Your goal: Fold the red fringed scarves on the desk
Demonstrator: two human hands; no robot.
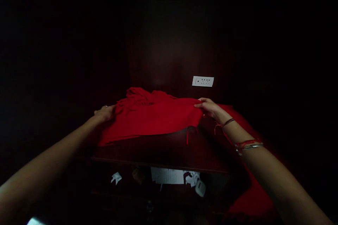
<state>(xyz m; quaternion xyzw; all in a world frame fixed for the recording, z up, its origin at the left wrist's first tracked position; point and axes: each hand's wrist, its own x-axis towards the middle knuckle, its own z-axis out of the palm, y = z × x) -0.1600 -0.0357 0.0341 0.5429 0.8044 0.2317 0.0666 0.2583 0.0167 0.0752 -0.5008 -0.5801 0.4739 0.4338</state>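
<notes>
A red fringed scarf (158, 117) lies spread over a dark wooden shelf (163, 154), bunched up at its back left. Its right end is lifted slightly, with a few strands of fringe dangling below. My right hand (209, 107) pinches that end between thumb and fingers. At the scarf's left edge, my left hand (105, 113) is closed on the cloth, its fingertips partly hidden in the folds and dim light. More red cloth (253, 197) hangs down at the right, beneath my right forearm; whether it belongs to the same scarf I cannot tell.
A white socket plate (203, 81) is set in the dark back wall. Under the shelf are a printed sheet (169, 175), crumpled white paper (192, 178), a small white case (200, 188) and a white scrap (116, 178). Deep shadow covers both sides.
</notes>
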